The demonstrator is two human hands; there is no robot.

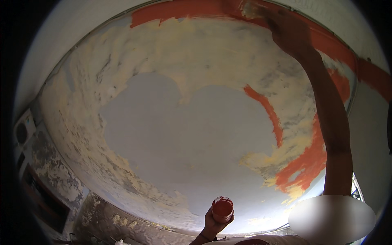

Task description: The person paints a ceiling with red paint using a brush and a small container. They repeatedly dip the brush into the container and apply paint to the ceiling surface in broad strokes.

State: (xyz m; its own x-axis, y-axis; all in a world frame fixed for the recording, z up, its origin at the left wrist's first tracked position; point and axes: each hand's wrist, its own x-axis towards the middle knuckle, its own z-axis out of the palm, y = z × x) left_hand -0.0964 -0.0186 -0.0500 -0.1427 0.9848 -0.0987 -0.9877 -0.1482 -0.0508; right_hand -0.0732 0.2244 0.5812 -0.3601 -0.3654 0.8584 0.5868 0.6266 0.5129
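My left hand (211, 227) is wrapped round a small cup of red-orange paint (222, 208), low in the view, its open top showing and paint on its rim. My right arm stretches up the right side. At its end my right hand (288, 30), dark and a little smeared, is closed on a paintbrush (250, 10). The brush's pale end lies against a red-orange painted band (179, 11) along the upper edge of a large patchy surface (151, 45). The brush handle is mostly hidden by the fingers.
A bare grey area (183, 130) fills the surface's middle, with a curved red-orange stroke (267, 108) at its right. More red-orange paint (302, 169) lies lower right. A boxy white unit (25, 130) and stained wall (61, 175) are at left. A whitish blurred oval (332, 220) covers the lower right.
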